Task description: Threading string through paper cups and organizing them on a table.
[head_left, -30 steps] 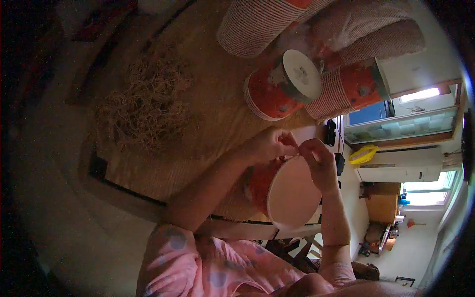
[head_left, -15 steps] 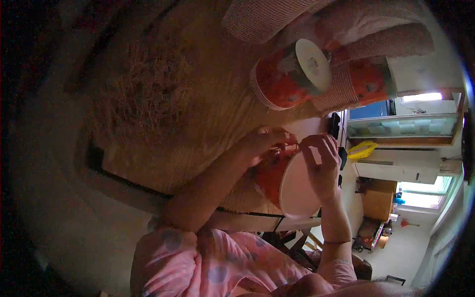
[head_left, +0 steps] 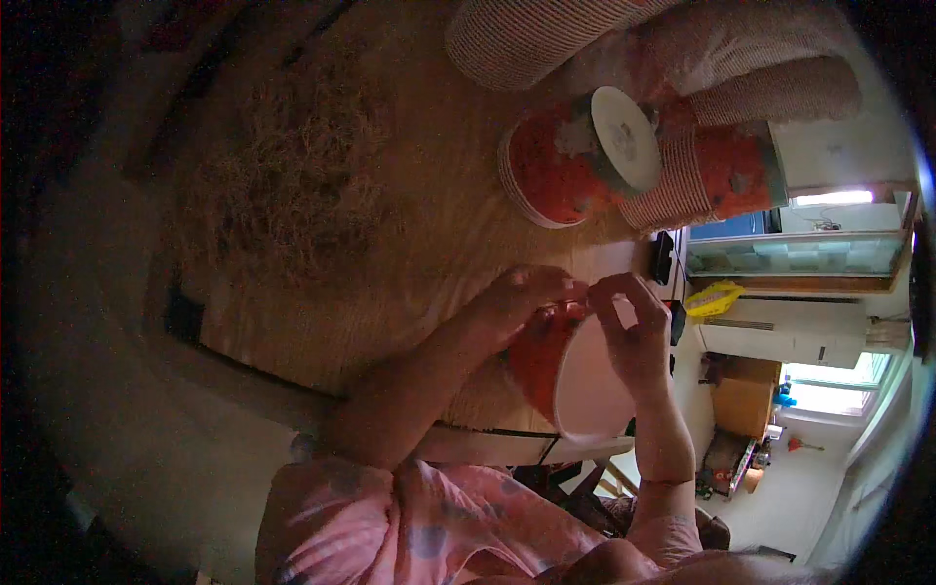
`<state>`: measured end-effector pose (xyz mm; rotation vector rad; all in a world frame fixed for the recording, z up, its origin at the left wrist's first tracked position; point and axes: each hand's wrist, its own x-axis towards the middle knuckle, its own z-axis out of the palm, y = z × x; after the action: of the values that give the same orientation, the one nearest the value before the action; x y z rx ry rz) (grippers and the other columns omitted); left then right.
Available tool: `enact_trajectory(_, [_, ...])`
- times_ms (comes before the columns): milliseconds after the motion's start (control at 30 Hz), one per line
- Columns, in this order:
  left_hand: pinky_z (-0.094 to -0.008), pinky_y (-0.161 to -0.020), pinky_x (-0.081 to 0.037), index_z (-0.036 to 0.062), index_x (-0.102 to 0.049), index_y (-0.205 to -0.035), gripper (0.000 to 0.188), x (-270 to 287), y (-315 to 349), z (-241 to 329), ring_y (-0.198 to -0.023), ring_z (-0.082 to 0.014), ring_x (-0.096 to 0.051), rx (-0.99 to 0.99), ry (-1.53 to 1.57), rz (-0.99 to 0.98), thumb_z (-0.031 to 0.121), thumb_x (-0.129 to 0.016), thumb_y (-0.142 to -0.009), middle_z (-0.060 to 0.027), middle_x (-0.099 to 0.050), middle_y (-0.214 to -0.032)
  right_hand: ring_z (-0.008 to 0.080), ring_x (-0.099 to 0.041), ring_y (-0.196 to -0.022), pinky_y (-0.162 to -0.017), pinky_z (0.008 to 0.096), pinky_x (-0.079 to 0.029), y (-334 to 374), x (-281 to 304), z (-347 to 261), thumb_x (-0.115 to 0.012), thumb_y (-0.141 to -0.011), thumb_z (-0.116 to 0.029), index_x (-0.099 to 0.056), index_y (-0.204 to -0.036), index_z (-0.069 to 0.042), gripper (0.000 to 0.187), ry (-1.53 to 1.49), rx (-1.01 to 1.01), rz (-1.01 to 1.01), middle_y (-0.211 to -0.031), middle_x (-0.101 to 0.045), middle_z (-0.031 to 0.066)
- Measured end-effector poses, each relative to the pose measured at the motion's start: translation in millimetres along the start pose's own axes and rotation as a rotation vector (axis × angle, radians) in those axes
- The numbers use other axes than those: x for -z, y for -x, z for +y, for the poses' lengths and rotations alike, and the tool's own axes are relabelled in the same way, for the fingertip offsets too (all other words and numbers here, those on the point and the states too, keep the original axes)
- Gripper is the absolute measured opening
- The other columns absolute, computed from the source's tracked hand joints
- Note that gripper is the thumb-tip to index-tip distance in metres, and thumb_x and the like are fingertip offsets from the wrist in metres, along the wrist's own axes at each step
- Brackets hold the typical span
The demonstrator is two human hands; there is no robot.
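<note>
Hands, left hand (head_left: 522, 302) and right hand (head_left: 634, 336), pinch the red paper bucket's (head_left: 561, 375) rim.

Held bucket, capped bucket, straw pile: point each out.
Held bucket (head_left: 588, 395): head view, its pale open inside.
Capped bucket (head_left: 548, 174): head view, its red side wall.
Straw pile (head_left: 292, 190): head view, middle of the heap.

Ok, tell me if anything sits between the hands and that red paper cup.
Nothing visible does. Both the left hand and the right hand are already on the rim of the red paper cup, fingers pinching at its upper edge.
</note>
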<state>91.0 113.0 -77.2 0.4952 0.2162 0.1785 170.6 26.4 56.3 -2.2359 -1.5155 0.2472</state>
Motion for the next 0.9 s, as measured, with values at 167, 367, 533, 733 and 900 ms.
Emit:
enact_trajectory(167, [-0.0287, -0.073, -0.048, 0.0019, -0.063, -0.092, 0.022, 3, 12, 4, -0.079, -0.0131, -0.06, -0.091, 0.207, -0.102, 0.02, -0.062, -0.08, -0.0061, -0.064, -0.089, 0.0272, -0.058, -0.083, -0.083, 0.0374, -0.042, 0, -1, -6, -0.063, -0.074, -0.005, -0.061, -0.081, -0.007, 0.007, -0.029, -0.116, -0.034, -0.085, -0.062, 0.0069])
enact_trajectory(367, [-0.0281, -0.073, -0.049, 0.0003, -0.064, -0.092, 0.021, -10, 27, 23, -0.079, -0.013, -0.06, -0.052, 0.206, -0.081, 0.018, -0.064, -0.08, -0.0065, -0.065, -0.087, 0.0235, -0.058, -0.078, -0.084, 0.0414, -0.041, -1, 1, -20, -0.067, -0.069, -0.002, -0.061, -0.08, -0.006, 0.013, 0.236, 0.34, 0.131, -0.083, -0.061, 0.0054])
enact_trajectory(533, [-0.0266, -0.071, -0.049, 0.0004, -0.065, -0.09, 0.021, -15, 28, 27, -0.075, -0.0118, -0.06, -0.05, 0.11, -0.037, 0.018, -0.066, -0.08, -0.0059, -0.065, -0.084, 0.0227, -0.058, -0.077, -0.083, 0.0415, -0.041, 0, 1, -19, -0.068, -0.068, -0.003, -0.062, -0.081, -0.006, 0.015, 0.276, 0.335, 0.126, -0.083, -0.062, 0.0053])
enact_trajectory(733, [-0.0258, -0.069, -0.049, -0.0006, -0.065, -0.09, 0.021, -6, 17, 9, -0.074, -0.0117, -0.06, -0.081, 0.164, -0.041, 0.018, -0.066, -0.079, -0.0065, -0.065, -0.083, 0.0218, -0.058, -0.079, -0.084, 0.0406, -0.04, 2, -3, -10, -0.069, -0.067, -0.003, -0.063, -0.084, -0.007, 0.019, 0.316, 0.37, 0.128, -0.085, -0.062, 0.0047])
enact_trajectory(900, [-0.0257, -0.069, -0.049, -0.0025, -0.064, -0.091, 0.021, -4, 6, 3, -0.074, -0.0135, -0.061, -0.068, 0.277, -0.089, 0.015, -0.066, -0.079, -0.0083, -0.065, -0.083, 0.0224, -0.058, -0.082, -0.085, 0.0407, -0.04, 5, -2, -8, -0.068, -0.067, -0.002, -0.064, -0.088, -0.006, 0.022, 0.373, 0.361, 0.099, -0.09, -0.063, 0.0058])
